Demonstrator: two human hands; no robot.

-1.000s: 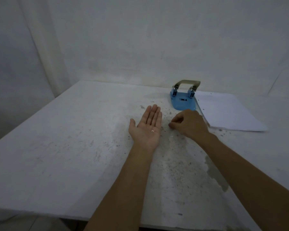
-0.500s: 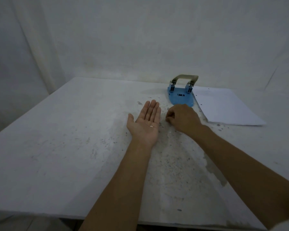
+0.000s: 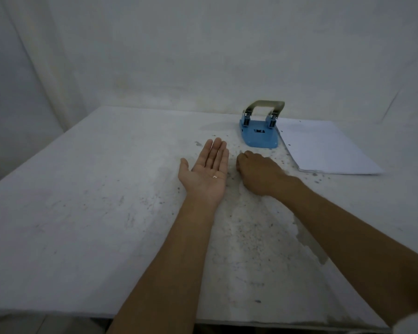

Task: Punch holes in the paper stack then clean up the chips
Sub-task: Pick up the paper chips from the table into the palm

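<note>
One blue metal hole punch, one white paper stack just right of it. Left hand flat, palm up, cradling two tiny white chips; right hand curled knuckles-up, contents hidden.

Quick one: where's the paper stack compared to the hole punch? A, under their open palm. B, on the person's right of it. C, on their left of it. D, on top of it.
B: the paper stack lies flat on the table, right of the blue hole punch.

No legible text anywhere.
</note>
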